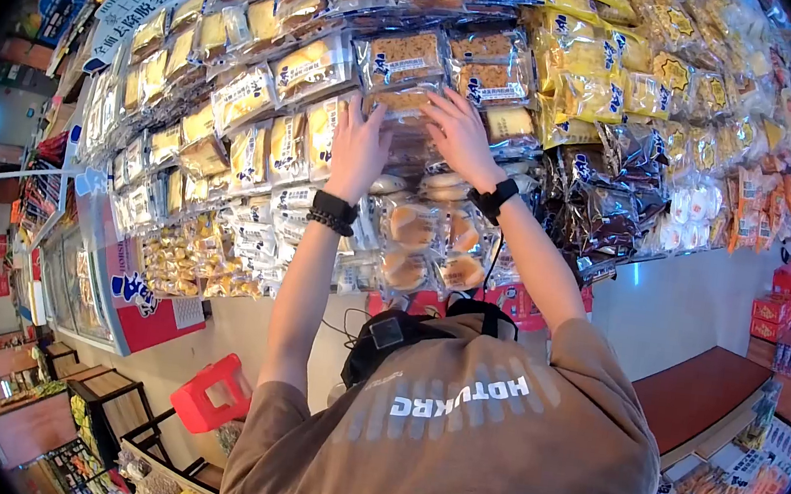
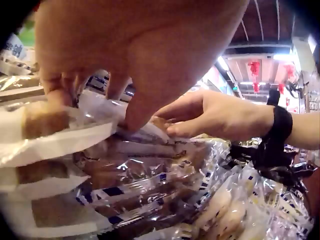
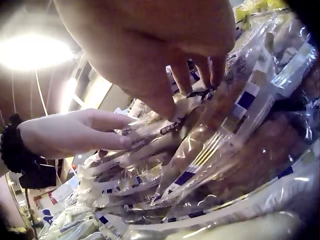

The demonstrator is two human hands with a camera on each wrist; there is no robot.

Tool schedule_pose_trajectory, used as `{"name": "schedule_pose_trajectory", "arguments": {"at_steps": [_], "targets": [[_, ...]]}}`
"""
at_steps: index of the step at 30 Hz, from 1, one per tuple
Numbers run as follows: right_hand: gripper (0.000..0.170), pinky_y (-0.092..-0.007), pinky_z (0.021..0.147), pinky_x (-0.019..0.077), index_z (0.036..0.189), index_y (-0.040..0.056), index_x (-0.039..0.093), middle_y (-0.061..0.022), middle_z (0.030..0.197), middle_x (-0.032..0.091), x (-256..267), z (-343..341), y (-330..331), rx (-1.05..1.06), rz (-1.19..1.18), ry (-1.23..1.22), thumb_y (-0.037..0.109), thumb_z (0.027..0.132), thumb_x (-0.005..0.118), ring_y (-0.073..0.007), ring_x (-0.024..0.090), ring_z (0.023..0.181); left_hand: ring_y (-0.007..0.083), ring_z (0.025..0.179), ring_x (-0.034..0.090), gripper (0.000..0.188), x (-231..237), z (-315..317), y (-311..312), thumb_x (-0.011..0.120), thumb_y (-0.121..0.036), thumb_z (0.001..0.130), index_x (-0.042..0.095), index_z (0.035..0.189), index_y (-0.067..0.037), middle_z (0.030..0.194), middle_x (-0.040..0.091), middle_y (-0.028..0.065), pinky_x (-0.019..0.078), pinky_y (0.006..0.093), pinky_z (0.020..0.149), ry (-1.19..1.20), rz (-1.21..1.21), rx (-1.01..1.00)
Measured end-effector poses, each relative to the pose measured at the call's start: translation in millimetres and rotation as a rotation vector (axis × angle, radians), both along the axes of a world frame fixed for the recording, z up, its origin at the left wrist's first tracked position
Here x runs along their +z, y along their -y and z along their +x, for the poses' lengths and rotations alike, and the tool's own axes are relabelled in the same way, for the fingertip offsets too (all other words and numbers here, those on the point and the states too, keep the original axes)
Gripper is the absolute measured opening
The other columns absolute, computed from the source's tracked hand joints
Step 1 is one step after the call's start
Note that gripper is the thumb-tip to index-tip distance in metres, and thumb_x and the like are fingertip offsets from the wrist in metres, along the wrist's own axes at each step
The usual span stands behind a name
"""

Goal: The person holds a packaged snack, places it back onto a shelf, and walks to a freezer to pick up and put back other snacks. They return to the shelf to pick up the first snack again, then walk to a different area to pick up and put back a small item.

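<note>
While leaning in over the crowded display, working on a brown bread packet (image 1: 400,103) with both hands. Gripping its left end with the left hand (image 1: 357,155), holding thumb and fingers narrow, with the thumb lying on the near side and the fingertips bending down beyond. Gripping its right end with the right hand (image 1: 466,143), also keeping thumb and fingers fairly close about the wrapper rather than wide. Not showing clearly, under the glare and crinkled film, how firmly.

Judging by this two-ended hold, probably setting or squaring the packet on its stack, though possibly lifting it; not telling which from a single moment. Lying between the two hands, just on the near side of another crumb-topped packet (image 1: 402,58), with pale bread packets (image 1: 323,131) sitting beside the left hand and round wrapped buns (image 1: 413,225) lying nearer the body. Beyond the right hand, off to the right, spreading yellow packets (image 1: 581,73) and dark packets (image 1: 605,203).

For the next move, likely calling for keeping both ends level, bringing the edges into line with the row, then easing the fingers out without dragging the film. Needing care, too, over slippery wrappers: pressing hard could be crushing the soft bread or sending neighbouring packs sliding.
</note>
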State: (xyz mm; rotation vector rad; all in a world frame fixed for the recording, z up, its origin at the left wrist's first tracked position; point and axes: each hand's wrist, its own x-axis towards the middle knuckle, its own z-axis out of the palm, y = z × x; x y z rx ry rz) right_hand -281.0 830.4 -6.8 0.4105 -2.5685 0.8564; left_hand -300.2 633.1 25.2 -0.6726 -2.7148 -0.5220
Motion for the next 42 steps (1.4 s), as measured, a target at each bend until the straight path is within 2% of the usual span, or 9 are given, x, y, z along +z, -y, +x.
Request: {"name": "schedule_pose_trajectory", "arguments": {"at_steps": [7, 13, 18, 21, 27, 30, 39, 41, 42], "targets": [[0.031, -0.0401, 0.105, 0.0381, 0.115, 0.0038, 0.064, -0.012, 0.13, 0.057, 10, 2, -18, -0.017, -0.309, 0.048, 0.016, 0.086, 0.066, -0.0318, 0.049, 0.124, 0.0355, 0.12, 0.047, 0.042, -3, -8, -5, 0.069, -0.02, 0.081, 0.06, 0.121, -0.01, 0.132, 0.051, 0.0177, 0.0383, 0.0437, 0.098, -0.092, -0.165, 0.05], [0.031, -0.0395, 0.106, 0.0364, 0.114, 0.0031, 0.063, -0.0178, 0.13, 0.055, 3, 24, -61, -0.327, -0.429, -0.033, 0.013, 0.085, 0.067, -0.0328, 0.048, 0.126, 0.0347, 0.118, 0.048, 0.035, 19, 16, -30, 0.065, -0.017, 0.082, 0.061, 0.115, -0.008, 0.126, 0.054, 0.018, 0.0392, 0.0446, 0.098, -0.235, -0.186, 0.115], [0.057, -0.0461, 0.109, 0.032, 0.133, -0.0008, 0.043, -0.0334, 0.142, 0.037, -9, 19, -71, -0.377, -0.361, -0.055, 0.017, 0.084, 0.065, -0.0462, 0.037, 0.131, 0.0377, 0.117, 0.05, 0.042, 3, 6, -75, 0.06, -0.011, 0.081, 0.053, 0.121, 0.0, 0.124, 0.054, 0.0217, 0.0411, 0.0465, 0.098, 0.0, 0.034, -0.224], [0.061, -0.0486, 0.11, 0.0306, 0.136, -0.0005, 0.04, -0.0342, 0.142, 0.036, -12, 21, -60, -0.462, -0.215, -0.087, 0.018, 0.083, 0.066, -0.0479, 0.035, 0.132, 0.0406, 0.121, 0.047, 0.051, -18, -12, -105, 0.059, -0.01, 0.081, 0.047, 0.128, 0.004, 0.127, 0.052, 0.0244, 0.0375, 0.0497, 0.102, -0.011, 0.149, -0.253], [0.063, -0.0495, 0.109, 0.0312, 0.134, -0.002, 0.039, -0.0324, 0.141, 0.038, -17, 13, -71, -0.413, -0.392, -0.065, 0.016, 0.081, 0.067, -0.0463, 0.037, 0.131, 0.0432, 0.126, 0.043, 0.049, -34, -11, -133, 0.057, -0.015, 0.084, 0.048, 0.13, 0.003, 0.132, 0.051, 0.0262, 0.0334, 0.0511, 0.106, 0.023, 0.239, -0.108], [0.055, -0.0427, 0.104, 0.0377, 0.132, -0.0006, 0.044, -0.0208, 0.131, 0.049, -15, 18, -69, -0.355, -0.492, -0.092, 0.013, 0.084, 0.066, -0.0379, 0.048, 0.121, 0.0417, 0.124, 0.046, 0.05, -39, -4, -134, 0.059, -0.016, 0.084, 0.049, 0.13, 0.001, 0.129, 0.054, 0.0242, 0.0323, 0.0513, 0.105, 0.014, 0.231, -0.127], [0.043, -0.0285, 0.082, 0.05, 0.128, 0.0018, 0.049, -0.0134, 0.124, 0.051, -15, 43, -66, -0.294, -0.617, -0.078, 0.01, 0.088, 0.063, -0.0223, 0.055, 0.111, 0.0393, 0.113, 0.053, 0.046, 21, 37, -133, 0.062, -0.013, 0.083, 0.053, 0.127, -0.002, 0.117, 0.06, 0.0214, 0.0405, 0.0467, 0.097, 0.443, 0.376, -0.134], [0.042, -0.0345, 0.092, 0.047, 0.126, 0.0013, 0.049, -0.0178, 0.127, 0.05, -10, 49, -67, -0.247, -0.669, -0.045, 0.01, 0.087, 0.064, -0.0289, 0.052, 0.118, 0.0392, 0.113, 0.053, 0.045, 22, 38, -133, 0.061, -0.013, 0.083, 0.053, 0.126, -0.003, 0.118, 0.059, 0.0215, 0.0416, 0.0461, 0.097, 0.634, 0.469, -0.117], [0.043, -0.0404, 0.098, 0.0414, 0.125, 0.0006, 0.048, -0.0224, 0.127, 0.049, -9, 48, -67, -0.307, -0.585, -0.114, 0.011, 0.086, 0.065, -0.0358, 0.048, 0.12, 0.0404, 0.116, 0.052, 0.045, 12, 32, -133, 0.061, -0.013, 0.084, 0.053, 0.126, -0.003, 0.122, 0.057, 0.0231, 0.042, 0.0465, 0.097, 0.38, 0.4, -0.141]]}}
